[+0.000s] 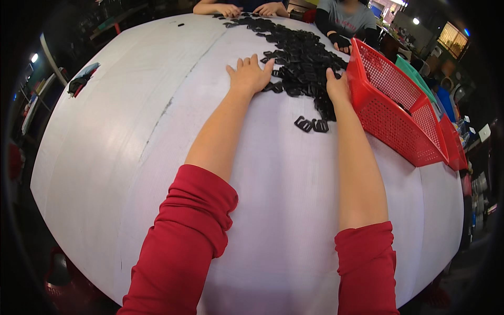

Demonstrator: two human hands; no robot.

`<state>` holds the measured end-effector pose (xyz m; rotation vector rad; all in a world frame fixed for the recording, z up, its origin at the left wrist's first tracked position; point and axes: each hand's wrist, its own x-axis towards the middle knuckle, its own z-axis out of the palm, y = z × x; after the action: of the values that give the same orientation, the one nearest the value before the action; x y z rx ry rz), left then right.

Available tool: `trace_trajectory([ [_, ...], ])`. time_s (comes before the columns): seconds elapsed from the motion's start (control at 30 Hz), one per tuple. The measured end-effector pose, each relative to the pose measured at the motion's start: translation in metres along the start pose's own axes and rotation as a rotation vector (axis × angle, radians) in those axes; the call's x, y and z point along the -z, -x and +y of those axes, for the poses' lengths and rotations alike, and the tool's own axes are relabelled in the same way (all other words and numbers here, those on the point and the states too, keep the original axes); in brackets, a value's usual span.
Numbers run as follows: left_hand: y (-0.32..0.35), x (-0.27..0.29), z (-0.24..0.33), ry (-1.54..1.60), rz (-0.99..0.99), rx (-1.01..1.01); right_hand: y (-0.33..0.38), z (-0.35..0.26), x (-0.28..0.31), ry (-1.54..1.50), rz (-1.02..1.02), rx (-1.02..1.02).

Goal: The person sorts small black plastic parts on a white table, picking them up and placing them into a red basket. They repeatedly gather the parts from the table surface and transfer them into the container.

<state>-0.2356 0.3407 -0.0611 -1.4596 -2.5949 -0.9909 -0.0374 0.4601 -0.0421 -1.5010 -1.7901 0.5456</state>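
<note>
A long heap of small black plastic buckles [302,58] runs from the far edge of the white table down toward me. My left hand [249,75] lies at the heap's left side, fingers spread, its thumb by the nearest pieces. On the opposite side, my right hand [337,86] rests against the heap beside a red basket, thumb up and apart; its other fingers are partly hidden. Two loose buckles [311,125] lie side by side just nearer than the heap, between my forearms, and neither hand touches them.
The red perforated basket [399,113] stands at the right, close to my right forearm. Another person's hands [229,10] work at the far end of the heap. A second person [344,23] sits at the far right. A small dark cloth bundle [82,80] lies at the left edge.
</note>
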Motion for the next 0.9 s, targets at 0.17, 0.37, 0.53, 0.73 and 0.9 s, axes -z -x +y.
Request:
trace_trajectory([
  [0.17,-0.012,-0.01,0.013,0.041,-0.065,-0.044,-0.001,0.0,-0.009,0.169,-0.17,0.082],
  [0.37,-0.003,-0.019,0.045,0.234,-0.132,-0.17,0.002,0.012,-0.016,-0.088,-0.327,0.363],
  [0.53,0.019,-0.013,0.045,0.463,-0.122,-0.199,0.021,0.021,-0.006,-0.23,-0.371,0.435],
  [0.73,0.088,0.011,0.047,0.706,-0.165,-0.151,0.09,0.018,0.032,-0.447,-0.438,0.378],
  [0.9,0.178,0.049,0.064,0.779,-0.185,-0.148,0.153,0.026,0.075,-0.573,-0.504,0.305],
])
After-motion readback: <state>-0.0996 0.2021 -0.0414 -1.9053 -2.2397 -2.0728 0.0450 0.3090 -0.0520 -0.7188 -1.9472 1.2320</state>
